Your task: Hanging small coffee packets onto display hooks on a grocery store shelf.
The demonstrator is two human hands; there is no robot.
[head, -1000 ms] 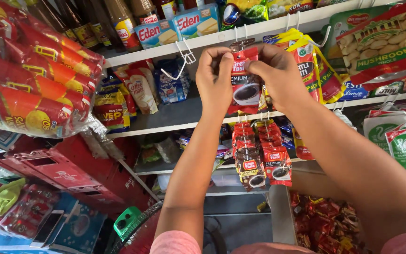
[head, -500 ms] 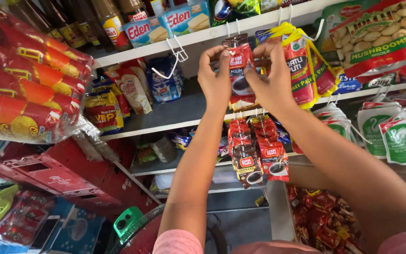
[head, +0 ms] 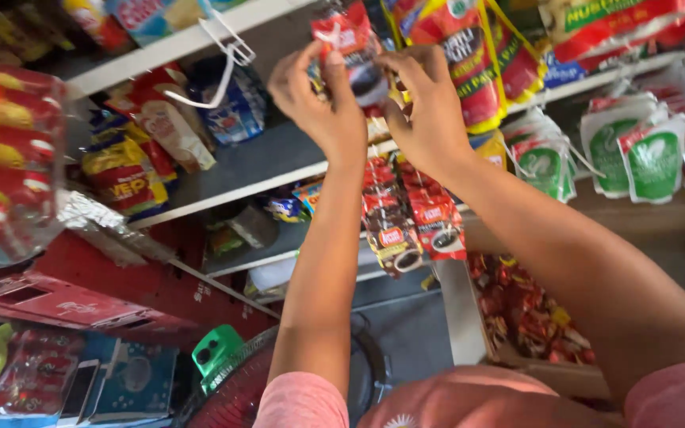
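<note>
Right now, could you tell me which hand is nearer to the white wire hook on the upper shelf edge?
Left. The left hand pinches the red sachet strip just right of the white wire hook; the right hand grips the strip's far side, farther away.

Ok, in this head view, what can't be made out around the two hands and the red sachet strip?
- Head view: the top of the red coffee sachet strip and whatever it hangs from are cut off by the upper frame edge.
- The left hand and right hand cover the strip's middle, so the grip itself is hidden.
- The white wire hook is blurred; nothing shows on it.
- The green-and-white pouches are too blurred for detail.
</note>
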